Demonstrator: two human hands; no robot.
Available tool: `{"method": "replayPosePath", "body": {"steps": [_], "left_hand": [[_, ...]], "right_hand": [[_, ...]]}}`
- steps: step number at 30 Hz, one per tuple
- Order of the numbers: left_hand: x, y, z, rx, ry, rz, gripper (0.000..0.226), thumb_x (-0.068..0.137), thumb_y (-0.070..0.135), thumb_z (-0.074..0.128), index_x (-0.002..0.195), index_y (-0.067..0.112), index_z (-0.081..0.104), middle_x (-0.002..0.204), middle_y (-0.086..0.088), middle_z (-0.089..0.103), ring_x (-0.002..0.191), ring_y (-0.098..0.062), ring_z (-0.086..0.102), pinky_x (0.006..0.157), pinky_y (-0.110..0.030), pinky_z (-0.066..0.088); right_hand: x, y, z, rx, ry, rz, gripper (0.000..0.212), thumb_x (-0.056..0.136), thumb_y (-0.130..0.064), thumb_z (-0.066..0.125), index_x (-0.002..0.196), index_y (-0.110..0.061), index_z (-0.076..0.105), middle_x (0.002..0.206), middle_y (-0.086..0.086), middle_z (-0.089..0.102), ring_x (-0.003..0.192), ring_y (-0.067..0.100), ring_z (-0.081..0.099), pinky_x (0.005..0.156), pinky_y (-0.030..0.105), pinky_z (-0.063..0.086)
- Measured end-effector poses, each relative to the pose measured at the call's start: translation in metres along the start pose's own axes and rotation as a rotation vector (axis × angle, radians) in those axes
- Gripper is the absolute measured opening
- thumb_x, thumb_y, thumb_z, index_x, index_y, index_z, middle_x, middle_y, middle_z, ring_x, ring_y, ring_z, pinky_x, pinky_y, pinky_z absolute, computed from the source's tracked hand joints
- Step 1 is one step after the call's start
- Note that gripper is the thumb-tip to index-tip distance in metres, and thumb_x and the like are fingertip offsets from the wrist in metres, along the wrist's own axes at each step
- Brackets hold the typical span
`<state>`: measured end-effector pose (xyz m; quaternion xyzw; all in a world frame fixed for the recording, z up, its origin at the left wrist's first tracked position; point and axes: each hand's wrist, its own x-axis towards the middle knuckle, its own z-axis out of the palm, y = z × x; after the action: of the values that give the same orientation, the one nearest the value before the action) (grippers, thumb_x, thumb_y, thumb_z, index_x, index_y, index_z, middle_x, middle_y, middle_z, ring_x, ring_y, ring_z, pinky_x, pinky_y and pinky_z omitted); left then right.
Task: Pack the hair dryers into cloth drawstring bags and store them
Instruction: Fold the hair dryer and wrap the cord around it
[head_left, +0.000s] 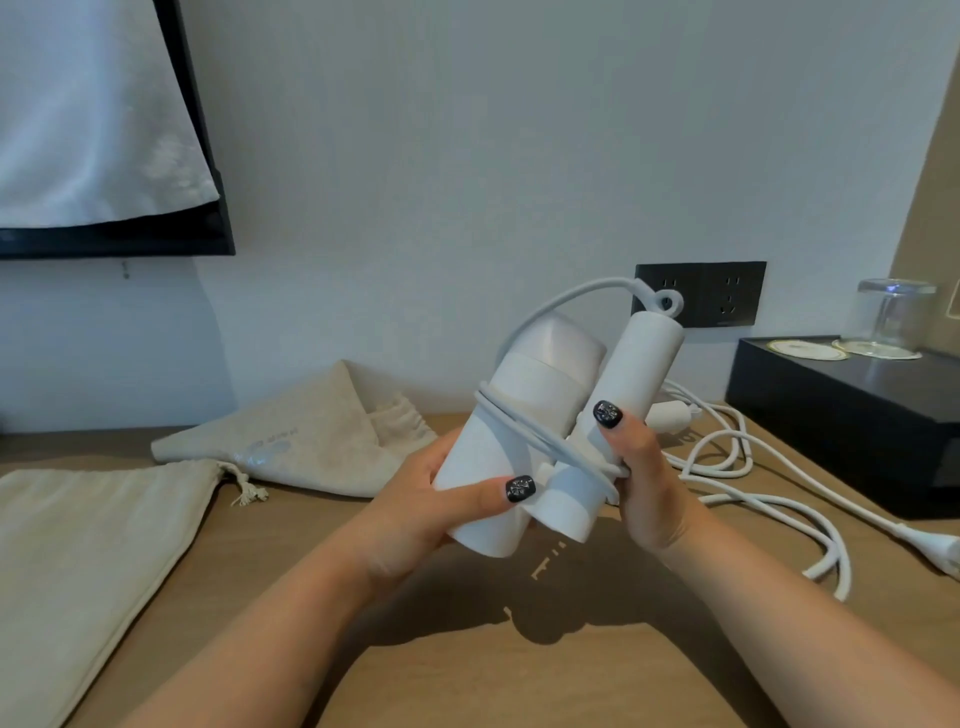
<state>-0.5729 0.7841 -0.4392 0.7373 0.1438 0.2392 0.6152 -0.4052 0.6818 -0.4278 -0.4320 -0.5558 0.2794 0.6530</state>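
A white folded hair dryer (540, 405) is held above the wooden table (467, 675), its handle folded up beside the barrel. My left hand (431, 499) grips the barrel from below. My right hand (644, 467) holds the handle and pins the white cord (769, 499), which is looped once around the body; the rest of the cord trails in loops on the table to the right, ending in a plug (935, 551). Two beige cloth drawstring bags lie to the left: one flat in front (88, 551), one crumpled behind (306, 436).
A black box (831, 415) at the right back carries coasters and an upturned glass (893, 317). A black wall socket (727, 296) sits behind the dryer. A dark-framed screen covered by white cloth (93, 130) hangs at upper left.
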Motion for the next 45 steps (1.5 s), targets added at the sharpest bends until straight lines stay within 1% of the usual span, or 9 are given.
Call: {"method": "replayPosePath", "body": {"steps": [4, 8, 12, 15, 17, 25, 37, 42, 45], "left_hand": [[0.0, 0.003, 0.006, 0.004, 0.028, 0.079, 0.057, 0.061, 0.044, 0.076, 0.115, 0.035, 0.062, 0.106, 0.001, 0.069, 0.098, -0.017, 0.067, 0.078, -0.026, 0.054], [0.0, 0.003, 0.01, 0.015, 0.042, 0.146, 0.062, 0.063, 0.041, 0.076, 0.122, 0.035, 0.059, 0.112, 0.0, 0.068, 0.101, -0.017, 0.066, 0.079, -0.024, 0.053], [0.0, 0.007, 0.008, 0.193, 0.184, 0.234, 0.075, 0.064, 0.041, 0.08, 0.133, 0.039, 0.051, 0.116, 0.011, 0.065, 0.104, -0.01, 0.064, 0.075, -0.022, 0.054], [0.0, 0.007, 0.004, 0.373, 0.288, 0.263, 0.089, 0.067, 0.037, 0.084, 0.143, 0.043, 0.038, 0.123, 0.02, 0.059, 0.107, -0.001, 0.06, 0.075, -0.018, 0.054], [-0.001, 0.005, 0.007, 0.378, 0.309, 0.277, 0.091, 0.069, 0.035, 0.086, 0.144, 0.043, 0.036, 0.121, 0.024, 0.058, 0.106, 0.002, 0.059, 0.073, -0.014, 0.052], [0.001, -0.003, 0.008, 0.555, 0.55, 0.213, 0.103, 0.064, 0.045, 0.084, 0.146, 0.051, 0.024, 0.132, 0.018, 0.051, 0.109, -0.004, 0.055, 0.09, -0.031, 0.052], [0.01, -0.013, 0.001, 0.455, 0.682, 0.132, 0.105, 0.049, 0.06, 0.076, 0.143, 0.036, 0.038, 0.131, 0.01, 0.052, 0.108, -0.011, 0.054, 0.09, -0.036, 0.052], [0.014, -0.013, -0.009, 0.269, 0.69, 0.149, 0.096, 0.073, 0.034, 0.081, 0.151, 0.037, 0.026, 0.132, 0.01, 0.047, 0.1, -0.002, 0.052, 0.073, -0.013, 0.04], [0.015, -0.014, -0.009, 0.21, 0.651, 0.159, 0.098, 0.068, 0.041, 0.08, 0.15, 0.041, 0.027, 0.125, 0.011, 0.053, 0.103, -0.005, 0.054, 0.078, -0.021, 0.046]], "right_hand": [[0.002, -0.002, -0.002, 0.005, 0.006, -0.06, 0.048, 0.037, -0.086, 0.067, 0.072, -0.054, 0.072, 0.073, -0.026, 0.069, 0.075, -0.008, 0.064, 0.072, 0.018, 0.053], [0.005, 0.002, -0.005, 0.059, 0.013, -0.075, 0.036, 0.047, -0.07, 0.073, 0.07, -0.042, 0.075, 0.072, -0.018, 0.071, 0.074, -0.002, 0.066, 0.07, 0.019, 0.053], [0.007, 0.005, -0.004, -0.103, 0.161, -0.059, 0.072, 0.063, -0.065, 0.056, 0.071, 0.007, 0.054, 0.066, 0.027, 0.049, 0.067, 0.022, 0.049, 0.066, 0.035, 0.04], [0.009, 0.01, -0.003, -0.295, 0.229, -0.015, 0.055, 0.064, -0.065, 0.044, 0.06, -0.01, 0.045, 0.051, -0.007, 0.04, 0.054, 0.008, 0.041, 0.057, 0.029, 0.034], [0.01, 0.012, -0.005, -0.341, 0.249, 0.02, 0.053, 0.064, -0.067, 0.042, 0.061, -0.015, 0.044, 0.05, -0.01, 0.039, 0.053, 0.007, 0.038, 0.057, 0.03, 0.032], [0.012, 0.009, -0.001, -0.696, 0.331, 0.122, 0.061, 0.099, -0.053, 0.033, 0.05, -0.017, 0.045, 0.052, -0.001, 0.047, 0.054, 0.014, 0.045, 0.053, 0.032, 0.032], [0.011, 0.008, 0.004, -0.741, 0.199, 0.169, 0.057, 0.1, -0.051, 0.025, 0.059, -0.018, 0.048, 0.061, -0.001, 0.05, 0.062, 0.016, 0.044, 0.061, 0.034, 0.034], [0.011, 0.007, 0.004, -0.668, 0.098, 0.15, 0.031, 0.096, -0.047, 0.044, 0.088, -0.025, 0.065, 0.076, -0.002, 0.061, 0.071, 0.013, 0.052, 0.064, 0.032, 0.042], [0.013, 0.012, 0.002, -0.694, 0.134, 0.118, 0.024, 0.09, -0.045, 0.057, 0.094, -0.025, 0.069, 0.078, 0.013, 0.062, 0.065, 0.021, 0.05, 0.059, 0.035, 0.039]]}}
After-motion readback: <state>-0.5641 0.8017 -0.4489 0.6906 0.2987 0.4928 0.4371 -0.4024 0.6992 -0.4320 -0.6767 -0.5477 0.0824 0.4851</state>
